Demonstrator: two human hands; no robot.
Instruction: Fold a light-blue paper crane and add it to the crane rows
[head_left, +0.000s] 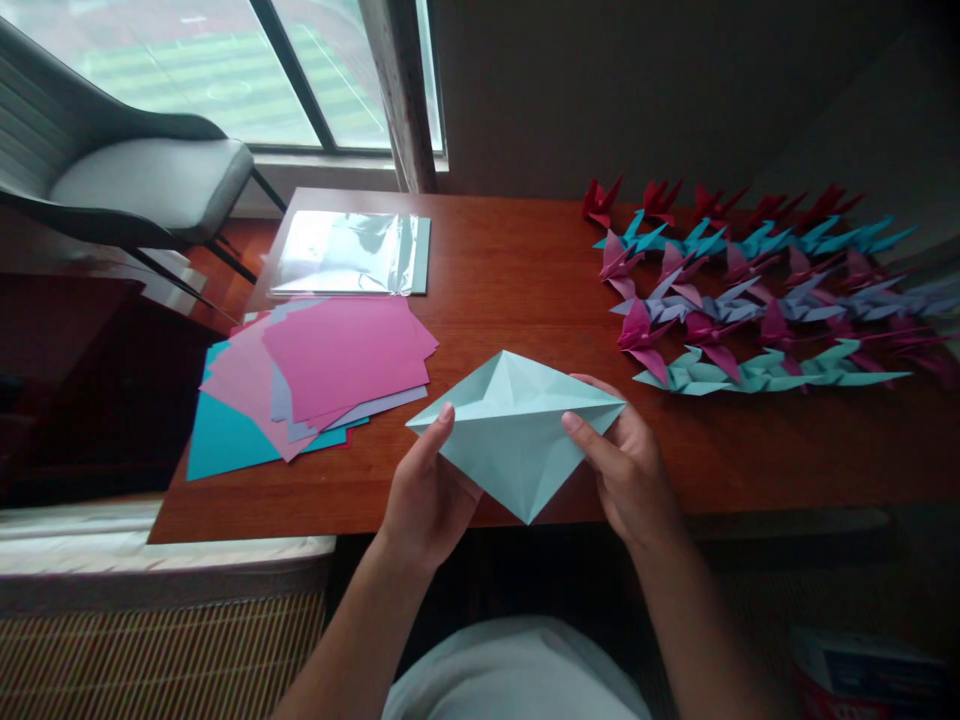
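Observation:
Both hands hold a partly folded sheet of pale green paper [514, 435] above the near edge of the wooden table [510, 270]. The sheet forms a diamond with creases meeting at its upper middle. My left hand [427, 495] pinches its left corner, thumb on top. My right hand [626, 465] grips the right corner, thumb lying on the paper and fingers behind it.
A loose pile of pink, lilac and blue paper squares [315, 375] lies at the left. A shiny plastic sleeve [349, 250] lies behind it. Several rows of folded paper cranes [750, 290] cover the right side. A grey chair [142, 180] stands by the window.

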